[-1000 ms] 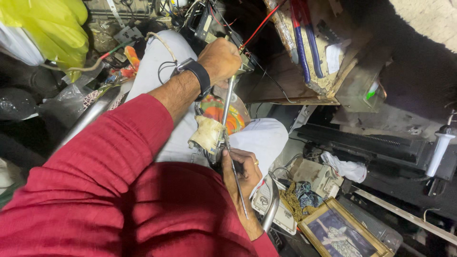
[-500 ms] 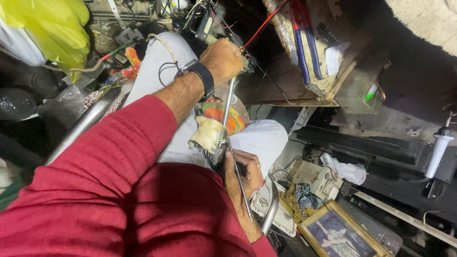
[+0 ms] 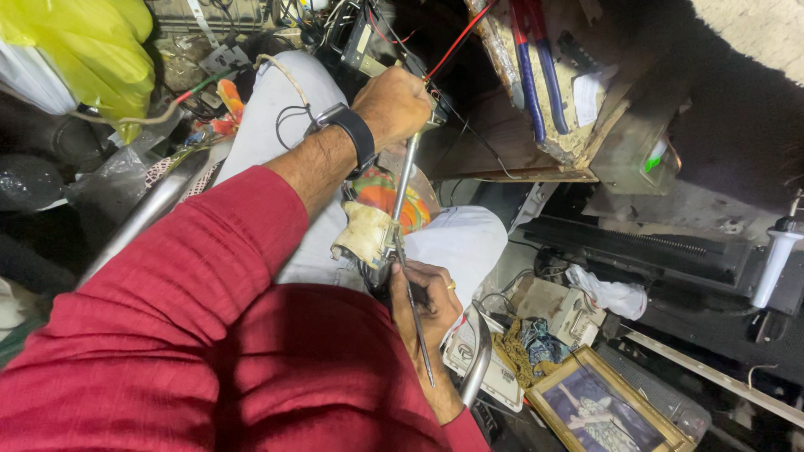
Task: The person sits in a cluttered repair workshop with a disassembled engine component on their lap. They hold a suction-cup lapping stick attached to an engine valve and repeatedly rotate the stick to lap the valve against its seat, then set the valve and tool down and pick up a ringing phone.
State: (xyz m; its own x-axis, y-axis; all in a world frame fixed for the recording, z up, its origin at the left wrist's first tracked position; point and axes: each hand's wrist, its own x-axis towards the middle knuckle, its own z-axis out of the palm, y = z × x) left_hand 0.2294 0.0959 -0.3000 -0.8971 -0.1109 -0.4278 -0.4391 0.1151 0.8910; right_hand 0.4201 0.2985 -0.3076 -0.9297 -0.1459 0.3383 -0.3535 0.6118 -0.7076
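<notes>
My left hand (image 3: 394, 105), with a black watch on the wrist, is closed around the top end of a thin metal rod (image 3: 404, 180). The rod runs down to a cream, cloth-wrapped part (image 3: 362, 234) resting on my lap in white trousers. Below it, my right hand (image 3: 425, 301), with a ring on one finger, grips a slim metal tool (image 3: 419, 331). The tool's tip touches the small assembly beside the wrapped part. A colourful orange and green piece (image 3: 387, 197) lies behind the rod.
A yellow plastic bag (image 3: 88, 50) hangs at top left. Blue-handled cutters (image 3: 540, 75) lie on a wooden shelf, with red and black wires (image 3: 456, 38) beside them. A framed picture (image 3: 599, 410), a white rag (image 3: 611, 293) and a white-handled tool (image 3: 775, 259) sit to the right.
</notes>
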